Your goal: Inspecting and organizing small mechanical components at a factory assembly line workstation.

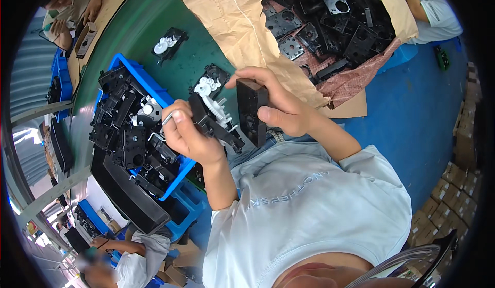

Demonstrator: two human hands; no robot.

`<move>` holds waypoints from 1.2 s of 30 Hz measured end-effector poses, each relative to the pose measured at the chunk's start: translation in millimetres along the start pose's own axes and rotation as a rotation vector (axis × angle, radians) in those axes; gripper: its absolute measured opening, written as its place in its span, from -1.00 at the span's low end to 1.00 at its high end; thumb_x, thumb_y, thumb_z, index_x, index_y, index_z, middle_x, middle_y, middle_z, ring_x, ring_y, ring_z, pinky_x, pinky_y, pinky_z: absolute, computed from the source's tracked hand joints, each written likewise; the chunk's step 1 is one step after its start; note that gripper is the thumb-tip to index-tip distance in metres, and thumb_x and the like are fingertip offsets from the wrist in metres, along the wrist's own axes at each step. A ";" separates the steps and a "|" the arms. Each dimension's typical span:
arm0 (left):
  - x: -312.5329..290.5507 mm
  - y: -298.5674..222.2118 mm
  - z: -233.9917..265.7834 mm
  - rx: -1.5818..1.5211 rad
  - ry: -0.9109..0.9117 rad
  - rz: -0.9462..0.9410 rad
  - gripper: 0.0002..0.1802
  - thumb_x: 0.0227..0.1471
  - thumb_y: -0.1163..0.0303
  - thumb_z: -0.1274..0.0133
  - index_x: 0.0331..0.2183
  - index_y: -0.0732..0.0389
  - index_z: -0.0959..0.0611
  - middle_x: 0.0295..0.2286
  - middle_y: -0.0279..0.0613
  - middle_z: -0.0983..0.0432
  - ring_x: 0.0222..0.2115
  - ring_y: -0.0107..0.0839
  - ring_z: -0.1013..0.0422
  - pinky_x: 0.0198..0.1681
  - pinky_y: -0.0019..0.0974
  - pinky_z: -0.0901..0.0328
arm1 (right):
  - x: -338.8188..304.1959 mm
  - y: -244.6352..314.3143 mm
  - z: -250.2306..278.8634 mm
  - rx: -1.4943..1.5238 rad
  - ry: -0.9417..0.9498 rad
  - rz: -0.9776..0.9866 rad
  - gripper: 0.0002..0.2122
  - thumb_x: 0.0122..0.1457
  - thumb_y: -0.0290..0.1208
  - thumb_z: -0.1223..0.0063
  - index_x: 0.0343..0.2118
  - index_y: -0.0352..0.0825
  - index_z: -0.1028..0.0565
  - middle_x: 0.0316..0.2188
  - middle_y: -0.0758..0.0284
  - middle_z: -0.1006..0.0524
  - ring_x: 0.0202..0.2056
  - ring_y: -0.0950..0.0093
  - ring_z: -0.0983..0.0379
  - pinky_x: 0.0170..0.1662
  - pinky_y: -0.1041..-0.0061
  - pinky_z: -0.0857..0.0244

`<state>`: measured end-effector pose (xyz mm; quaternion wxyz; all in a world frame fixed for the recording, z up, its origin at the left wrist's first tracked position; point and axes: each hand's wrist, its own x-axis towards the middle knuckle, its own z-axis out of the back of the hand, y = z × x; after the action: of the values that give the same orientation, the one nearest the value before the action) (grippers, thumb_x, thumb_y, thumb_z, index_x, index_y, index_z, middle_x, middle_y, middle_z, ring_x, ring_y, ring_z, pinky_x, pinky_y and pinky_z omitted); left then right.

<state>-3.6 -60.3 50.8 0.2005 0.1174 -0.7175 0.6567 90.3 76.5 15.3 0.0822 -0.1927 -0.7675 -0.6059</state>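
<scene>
My left hand (193, 136) is closed on a black gear housing (209, 115) that carries white plastic gears, tilted in front of my body. A thin metal rod (167, 118) sticks out by that hand's fingertips. In my right hand (283, 105) is a black plastic housing cover (251, 107), gripped between thumb and fingers and held upright. The two parts face each other with a small gap between them. Just beyond them on the green table lies another black part with white gears (207, 85). A similar gear assembly (166, 45) lies farther off to the left.
A blue crate (143, 76) at the left is heaped with black assemblies. Beside it stands a long black tray (126, 195). An open brown paper sack (227, 17) of black plates is at the far right. Co-workers sit around, one (129, 257) at lower left.
</scene>
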 end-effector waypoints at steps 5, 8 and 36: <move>-1.9 0.2 -1.6 0.015 0.048 0.087 -0.72 0.20 0.35 0.18 -0.52 0.24 -0.41 -0.51 -0.27 -0.31 -0.49 -0.49 -0.12 -0.36 -0.43 -0.09 | 7.0 -2.0 -5.8 -0.163 0.030 0.039 -0.45 0.27 -0.09 0.20 0.19 -0.39 -0.11 0.10 0.07 -0.29 0.14 0.23 -0.20 0.23 0.24 0.01; -2.8 -1.8 -1.9 0.011 0.055 0.127 -0.72 0.20 0.35 0.17 -0.52 0.24 -0.43 -0.51 -0.28 -0.32 -0.50 -0.50 -0.12 -0.36 -0.44 -0.09 | 8.7 -3.7 -6.2 -0.202 0.031 0.061 -0.46 0.27 -0.12 0.21 0.19 -0.38 -0.11 0.10 0.07 -0.29 0.13 0.22 -0.21 0.23 0.23 0.01; -25.5 -2.6 -21.6 0.069 0.101 0.192 -0.73 0.23 0.34 0.20 -0.47 0.25 -0.45 -0.50 -0.28 -0.33 -0.49 -0.50 -0.15 -0.34 -0.44 -0.14 | 6.5 -16.2 -18.6 -0.152 -0.101 0.111 -0.52 0.37 -0.05 0.45 0.11 -0.38 -0.17 0.10 0.03 -0.29 0.06 0.24 -0.26 0.17 0.26 -0.10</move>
<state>23.2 -41.7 43.1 0.1684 0.0218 -0.6915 0.7021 76.0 56.8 7.8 0.0619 -0.2710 -0.7106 -0.6464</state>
